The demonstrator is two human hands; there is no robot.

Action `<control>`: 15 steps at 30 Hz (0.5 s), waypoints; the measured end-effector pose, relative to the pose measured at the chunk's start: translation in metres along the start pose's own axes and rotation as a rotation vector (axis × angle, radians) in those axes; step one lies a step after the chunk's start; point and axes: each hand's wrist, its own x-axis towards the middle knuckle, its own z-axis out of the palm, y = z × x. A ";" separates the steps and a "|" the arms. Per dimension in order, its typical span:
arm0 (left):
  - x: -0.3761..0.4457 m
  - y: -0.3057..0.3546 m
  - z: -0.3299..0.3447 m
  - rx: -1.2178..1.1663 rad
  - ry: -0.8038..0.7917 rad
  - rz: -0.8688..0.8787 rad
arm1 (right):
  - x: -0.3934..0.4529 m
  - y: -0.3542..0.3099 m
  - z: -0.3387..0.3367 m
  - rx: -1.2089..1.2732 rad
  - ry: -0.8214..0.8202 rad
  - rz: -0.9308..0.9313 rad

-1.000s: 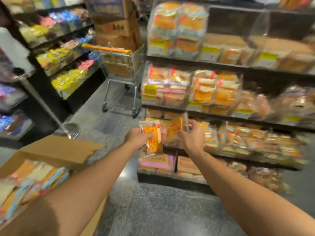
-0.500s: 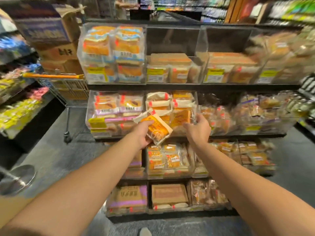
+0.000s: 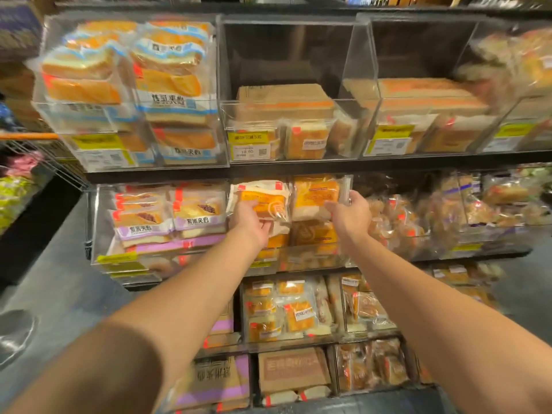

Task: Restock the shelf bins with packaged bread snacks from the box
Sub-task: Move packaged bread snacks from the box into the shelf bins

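Both bare arms reach forward to a clear plastic bin (image 3: 348, 186) on the second shelf from the top, in the middle of the rack. The left hand (image 3: 249, 222) grips an orange bread packet (image 3: 263, 201) from below, fingers and thumb closed on its lower edge, and holds it tilted at the left side of the bin's mouth. The right hand (image 3: 349, 215) is at the right side of the same bin, its fingers curled against the edge of a second orange packet (image 3: 316, 195) that stands upright at the top of the stack; whether it truly grips that packet or only presses it cannot be told. More packets of the same kind (image 3: 313, 233) lie under both, filling the bin.

Just left, another bin holds purple-labelled sandwich bread (image 3: 143, 222). The shelf above carries a bin of blue-labelled sliced loaves (image 3: 170, 85) at the left and a half-full bin with a yellow price tag (image 3: 249, 137) in the middle. At the far left edge a wire trolley (image 3: 44, 156) with an orange handle shows.
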 end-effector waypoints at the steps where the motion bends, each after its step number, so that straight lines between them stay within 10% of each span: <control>1: 0.006 -0.002 0.001 0.008 0.021 0.019 | 0.006 0.004 0.001 -0.034 -0.012 -0.013; 8: 0.024 -0.025 -0.009 0.392 0.257 0.198 | 0.025 0.033 0.001 -0.597 0.050 -0.272; 15: 0.012 -0.033 -0.026 0.748 0.257 0.186 | 0.041 0.051 0.006 -0.663 -0.047 -0.398</control>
